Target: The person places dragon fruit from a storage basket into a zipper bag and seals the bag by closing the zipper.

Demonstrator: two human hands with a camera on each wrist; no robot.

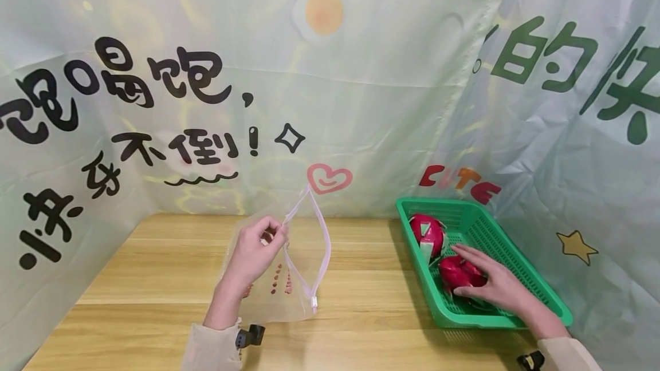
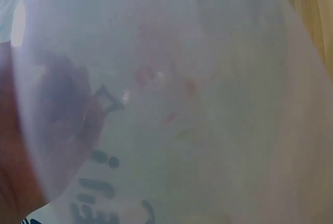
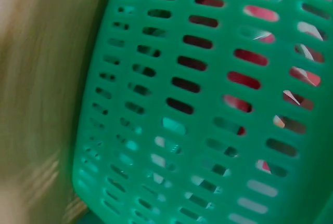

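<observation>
My left hand (image 1: 258,248) pinches one side of the mouth of a clear zip bag (image 1: 304,233). The bag has a lilac zip strip with a white slider, and its mouth gapes to the right. In the left wrist view the hazy film of the bag (image 2: 208,130) covers most of the picture. My right hand (image 1: 497,282) reaches into a green plastic basket (image 1: 438,308), fingers spread about a red dragon fruit (image 1: 459,272); firm contact is unclear. Another dragon fruit (image 1: 428,233) lies behind it. The right wrist view shows mostly the slotted basket wall (image 3: 208,94).
The basket stands on the right of a wooden table (image 1: 361,336), near the fabric wall. A printed cloth backdrop (image 1: 361,102) hangs behind the table and along both sides.
</observation>
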